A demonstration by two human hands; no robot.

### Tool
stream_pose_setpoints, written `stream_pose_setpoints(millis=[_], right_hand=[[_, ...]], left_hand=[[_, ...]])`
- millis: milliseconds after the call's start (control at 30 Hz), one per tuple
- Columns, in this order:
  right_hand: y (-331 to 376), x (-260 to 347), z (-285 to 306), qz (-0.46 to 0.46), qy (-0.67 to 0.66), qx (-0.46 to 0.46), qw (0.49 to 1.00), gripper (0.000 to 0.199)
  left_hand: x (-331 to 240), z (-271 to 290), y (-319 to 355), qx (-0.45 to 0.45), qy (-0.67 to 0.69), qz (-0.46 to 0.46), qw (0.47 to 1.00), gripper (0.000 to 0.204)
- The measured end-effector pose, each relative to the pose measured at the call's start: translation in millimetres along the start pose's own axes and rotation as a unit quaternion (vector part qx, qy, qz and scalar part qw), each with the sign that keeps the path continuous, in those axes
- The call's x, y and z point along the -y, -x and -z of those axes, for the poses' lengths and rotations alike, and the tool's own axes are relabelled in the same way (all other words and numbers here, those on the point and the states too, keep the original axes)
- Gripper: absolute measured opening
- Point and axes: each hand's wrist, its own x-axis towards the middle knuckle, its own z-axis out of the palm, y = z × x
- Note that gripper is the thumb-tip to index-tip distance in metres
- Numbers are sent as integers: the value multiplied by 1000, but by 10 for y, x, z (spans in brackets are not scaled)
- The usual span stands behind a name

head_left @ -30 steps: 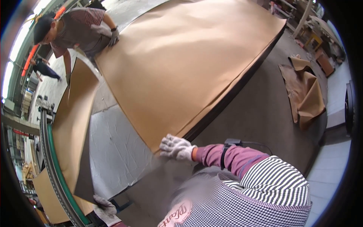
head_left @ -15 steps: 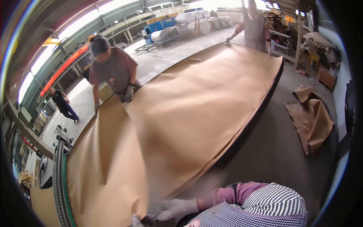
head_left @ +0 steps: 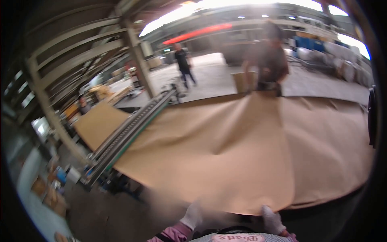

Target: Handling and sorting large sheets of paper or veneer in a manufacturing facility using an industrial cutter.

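A large brown sheet point(head_left: 209, 157) with soft creases lies spread in front of me, its front edge close to my body. One layer ends in a rounded corner over another brown layer point(head_left: 326, 149) on the right. My right hand point(head_left: 272, 221), in a pale glove, is closed on the front edge near that corner, thumb on top. My left hand point(head_left: 192, 215), also gloved, is at the front edge further left; motion smears its fingers, and whether it touches the sheet is unclear. Across the sheet a blurred co-worker point(head_left: 268, 60) has both hands at the far edge.
A long metal rail with a green strip point(head_left: 133, 139) crosses the sheet's left end. Beyond it lies another brown sheet point(head_left: 102, 123). A metal post point(head_left: 139, 56) rises behind. Another person point(head_left: 183, 66) stands on the far floor. White wrapped rolls point(head_left: 334, 52) lie at the far right.
My view has swung left, so the rail is nearer the middle and the far co-worker is out of view. My hands, close together before, are now apart along the front edge.
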Motion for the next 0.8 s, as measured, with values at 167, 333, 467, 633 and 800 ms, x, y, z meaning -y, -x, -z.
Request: stream_pose_setpoints(millis=[167,333,467,633,800], right_hand=[[194,-84,398,-150,-237,-6,960,37],[12,-238,391,-221,-374,-34,900,31],[-269,-165,-160,-209,-420,71,880,35],[-548,-411,-537,-166,-404,59,898,38],[-314,-492,-28,-103,-320,3,942,35]], left_hand=[[-177,217,-76,-124,-29,15,992,31],[131,-271,-201,-86,9,53,995,25],[540,-510,-474,-117,-33,93,988,31],[547,-518,-422,-45,-30,143,988,31],[352,1220,-694,-107,-70,-81,989,40]])
